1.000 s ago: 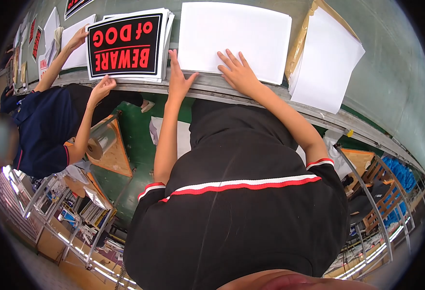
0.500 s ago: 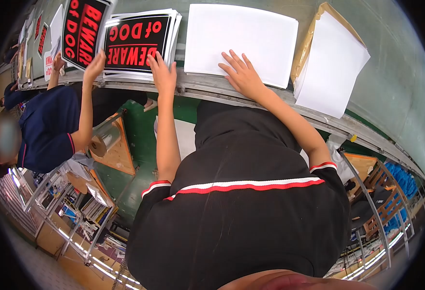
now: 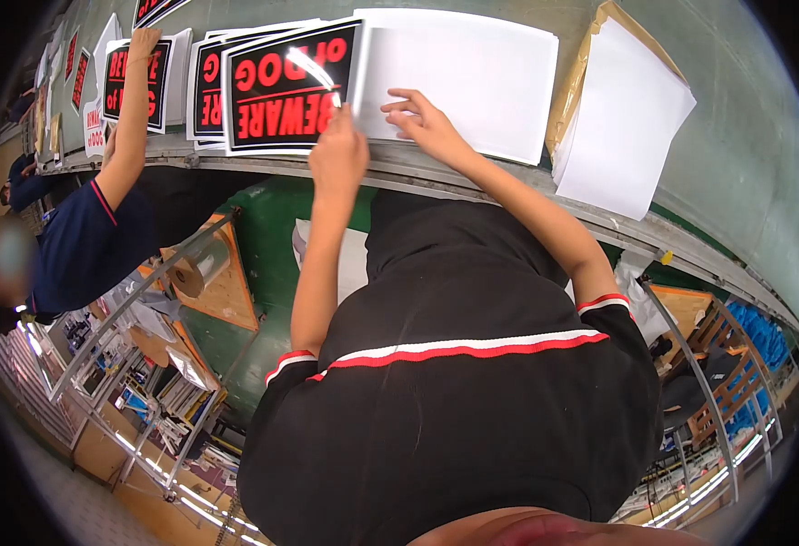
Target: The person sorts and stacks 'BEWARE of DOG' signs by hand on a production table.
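Observation:
A black "BEWARE of DOG" sign [image 3: 272, 82] with red letters and a white border is pinched at its near right corner by my left hand [image 3: 340, 150]. This sign lies tilted over a stack of like signs [image 3: 208, 86], its right edge overlapping the white sheets. My right hand [image 3: 425, 126] hovers at the near left part of the white sheet stack [image 3: 481, 73], its fingers loosely bent and apart, holding nothing.
Right of the white stack, more white sheets [image 3: 627, 118] lie in brown wrapping paper [image 3: 586, 64]. A co-worker's hand [image 3: 145, 38] on the left is at another sign [image 3: 158, 9], above a further sign pile [image 3: 135, 82]. A metal rail [image 3: 399, 168] edges the table.
My left hand has taken hold of a sign and shifted it right toward the white stack. My right hand has lifted and drawn left. The co-worker's sign has moved farther across the table.

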Tool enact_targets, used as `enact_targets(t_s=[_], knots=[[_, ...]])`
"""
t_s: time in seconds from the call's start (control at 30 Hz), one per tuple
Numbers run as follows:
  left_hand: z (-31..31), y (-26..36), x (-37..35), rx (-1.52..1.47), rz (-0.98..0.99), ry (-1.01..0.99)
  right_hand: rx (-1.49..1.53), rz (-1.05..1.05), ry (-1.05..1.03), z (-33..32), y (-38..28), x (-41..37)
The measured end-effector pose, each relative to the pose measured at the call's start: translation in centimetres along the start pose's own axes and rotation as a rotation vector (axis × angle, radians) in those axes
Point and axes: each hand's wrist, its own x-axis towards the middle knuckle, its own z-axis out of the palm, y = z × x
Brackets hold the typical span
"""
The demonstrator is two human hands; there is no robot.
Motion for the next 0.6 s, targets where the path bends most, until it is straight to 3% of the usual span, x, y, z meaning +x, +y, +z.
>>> enact_targets(t_s=[0.03,0.13,0.17,0.2,0.27,0.4,0.47,0.5,0.6], knots=[[-0.7,2.0,-0.4,-0.023,0.037,-0.009,0.149,0.119,0.034,0.3,-1.9,-0.2],[-0.9,7.1,-2.2,-0.090,0.154,-0.031,0.074,-0.022,0.192,-0.6,-0.5,0.5],[-1.0,8.3,-2.7,-0.143,0.202,-0.021,0.034,-0.197,0.233,-1.8,1.4,1.0],[-1.4,9.2,-3.2,-0.197,0.253,-0.013,0.069,-0.059,0.246,-2.5,0.3,0.0],[-2.7,9.9,-2.9,-0.309,0.262,-0.010,-0.129,-0.238,0.255,-6.1,2.1,-0.4],[-3.1,7.3,-0.9,-0.342,0.284,0.208,0.072,-0.106,0.323,-12.6,1.1,-4.5],[-2.3,5.2,0.4,-0.373,0.170,0.232,0.050,-0.140,0.409,-17.0,3.6,-5.7],[-1.2,3.8,1.1,-0.419,0.113,0.231,0.122,-0.112,0.327,-17.0,1.3,-7.0],[1.4,1.0,3.1,-0.551,-0.006,0.165,-0.005,-0.182,0.410,-17.2,-0.2,-8.3]])
